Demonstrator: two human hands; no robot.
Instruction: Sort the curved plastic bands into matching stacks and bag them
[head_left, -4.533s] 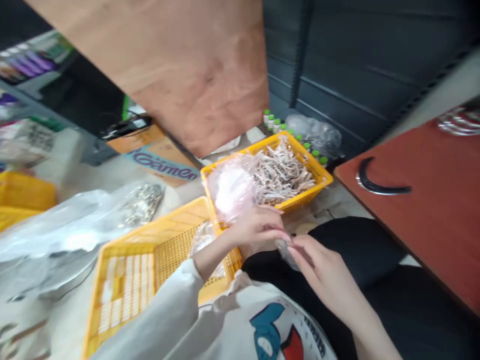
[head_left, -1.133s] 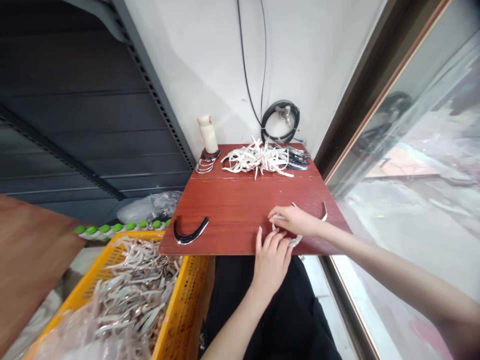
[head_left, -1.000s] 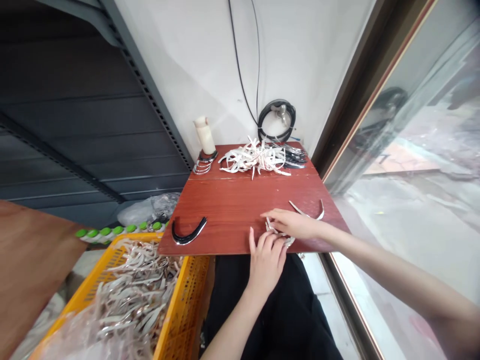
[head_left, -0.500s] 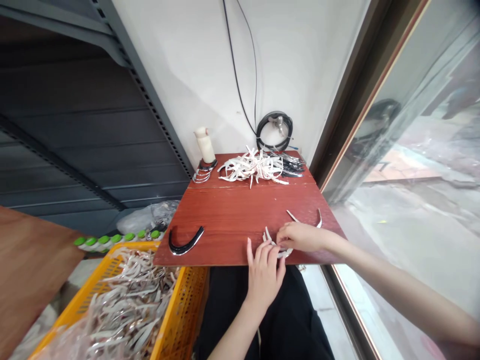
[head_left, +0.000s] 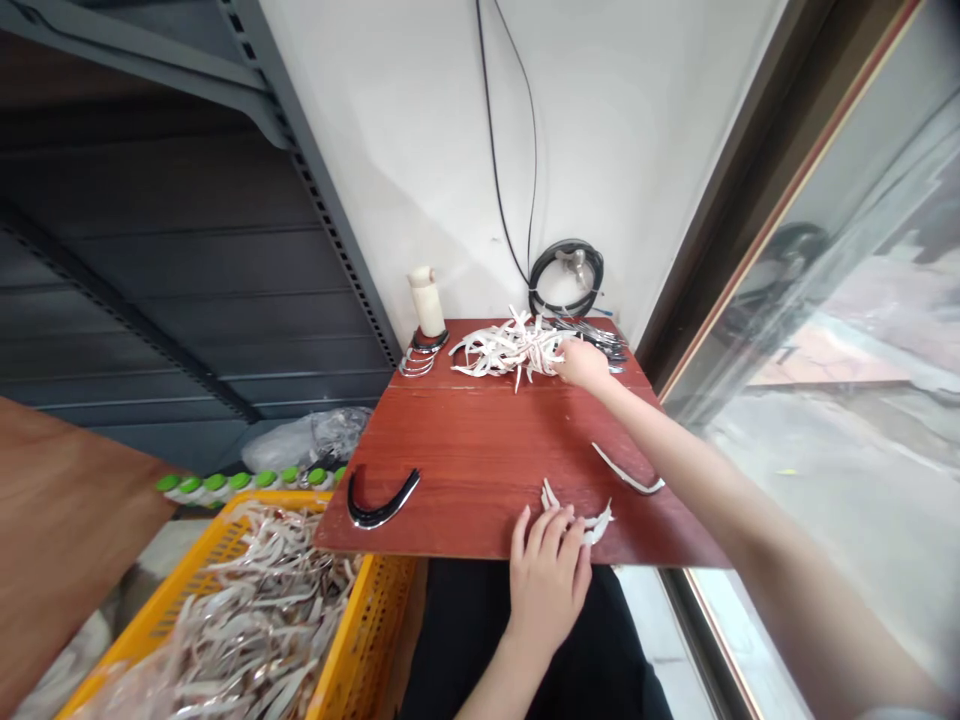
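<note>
My left hand [head_left: 550, 570] lies at the table's front edge with its fingers stretched and slightly apart. Its fingertips rest on a small group of curved white strips [head_left: 598, 522], partly covered by the hand. Farther off, my right hand [head_left: 585, 363] is at the right side of a loose pile of white strips [head_left: 502, 348]. Its fingers are bent together on a white strip at the pile's edge, the tips partly hidden. A single curved strip [head_left: 628, 478] lies under the right forearm's side of the table.
Black curved pieces [head_left: 382, 515] lie at the table's front left. At the back stand a cream bottle [head_left: 427, 303], dark metallic strips [head_left: 611, 345] and a coiled black cable [head_left: 534, 290]. A yellow crate [head_left: 360, 620] full of strips sits left; a glass pane [head_left: 825, 420] is right.
My right hand has left the front strips and reached away to the pile at the back. The left hand stays on the front strips. The view has shifted slightly.
</note>
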